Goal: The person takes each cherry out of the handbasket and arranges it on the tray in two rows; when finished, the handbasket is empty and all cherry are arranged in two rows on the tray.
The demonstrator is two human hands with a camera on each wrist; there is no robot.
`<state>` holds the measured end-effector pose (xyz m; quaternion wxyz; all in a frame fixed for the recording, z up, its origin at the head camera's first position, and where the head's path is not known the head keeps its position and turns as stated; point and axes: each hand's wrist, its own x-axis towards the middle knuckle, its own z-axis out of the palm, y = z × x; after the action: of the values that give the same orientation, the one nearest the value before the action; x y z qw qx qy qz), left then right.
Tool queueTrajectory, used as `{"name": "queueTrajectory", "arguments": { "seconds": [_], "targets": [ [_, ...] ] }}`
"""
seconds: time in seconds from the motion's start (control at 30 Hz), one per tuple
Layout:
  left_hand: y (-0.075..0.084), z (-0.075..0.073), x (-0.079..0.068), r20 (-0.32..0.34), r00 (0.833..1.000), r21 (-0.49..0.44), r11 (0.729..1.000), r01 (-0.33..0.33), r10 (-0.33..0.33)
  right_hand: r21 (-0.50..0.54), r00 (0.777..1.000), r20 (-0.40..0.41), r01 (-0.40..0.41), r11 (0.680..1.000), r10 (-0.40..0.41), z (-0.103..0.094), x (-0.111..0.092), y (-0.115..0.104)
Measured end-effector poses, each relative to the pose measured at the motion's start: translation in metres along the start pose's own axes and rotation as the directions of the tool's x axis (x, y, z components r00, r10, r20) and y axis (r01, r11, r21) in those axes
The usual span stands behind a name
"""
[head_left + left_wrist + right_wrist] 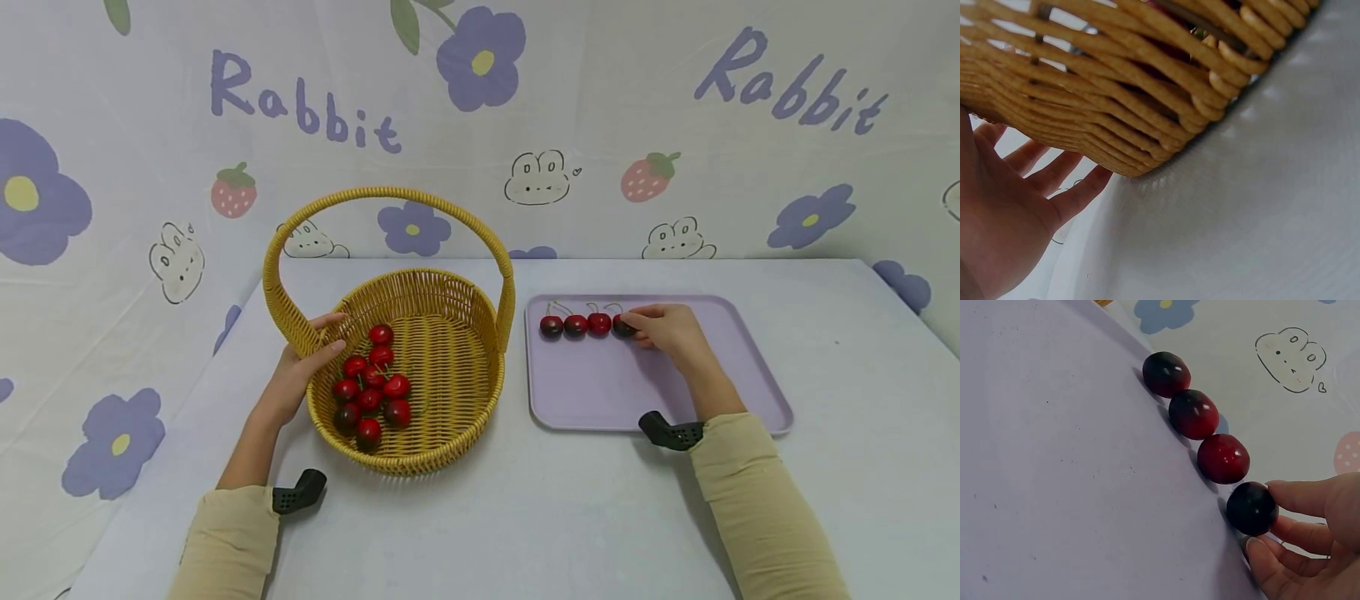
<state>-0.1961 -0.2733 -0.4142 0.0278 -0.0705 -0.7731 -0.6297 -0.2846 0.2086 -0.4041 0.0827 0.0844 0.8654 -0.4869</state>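
Observation:
A yellow woven basket (465, 446) with a tall hoop handle holds several red and dark cherries (369, 400), gathered on its left side. My left hand (292, 379) holds the basket's left side by the foot of the handle; in the left wrist view its fingers (1082, 194) reach along the outer wicker wall. On a lilac tray (585, 392), three cherries (575, 326) stand in a row near the back edge, stems pointing back. At the row's right end, my right hand (667, 329) pinches a dark cherry (1252, 509) between thumb and fingers, close beside its neighbour.
Both stand on a white-covered table (480, 533), the basket left of the tray with a narrow gap between. A printed cloth backdrop (585, 108) rises behind. Dark wrist-worn devices (300, 492) jut inward from both sleeves. The basket's handle arches high over its bowl.

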Motion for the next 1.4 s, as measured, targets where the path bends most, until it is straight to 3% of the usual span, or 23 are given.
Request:
{"name": "queueTrajectory", "arguments": {
  "seconds": [0.8,1.17,1.3,1.4],
  "targets": [
    [-0.001,0.000,0.000,-0.003,1.000,-0.008,1.000,0.005,-0.005,0.036,1.000,-0.014,0.012,0.999,-0.012,0.000,0.001,0.001],
    [-0.001,0.000,0.000,-0.008,1.000,-0.012,1.000,0.009,-0.009,0.052,1.000,0.018,0.018,0.998,-0.019,-0.008,0.002,0.005],
    [-0.001,0.000,0.000,-0.009,1.000,-0.011,1.000,0.006,-0.007,0.119,0.998,0.059,0.020,0.993,-0.027,-0.021,0.003,0.005],
    [0.000,0.000,0.001,-0.009,1.000,-0.009,1.000,0.007,-0.007,0.251,0.993,0.095,0.040,0.967,-0.065,-0.033,0.001,0.004]
  ]
}}
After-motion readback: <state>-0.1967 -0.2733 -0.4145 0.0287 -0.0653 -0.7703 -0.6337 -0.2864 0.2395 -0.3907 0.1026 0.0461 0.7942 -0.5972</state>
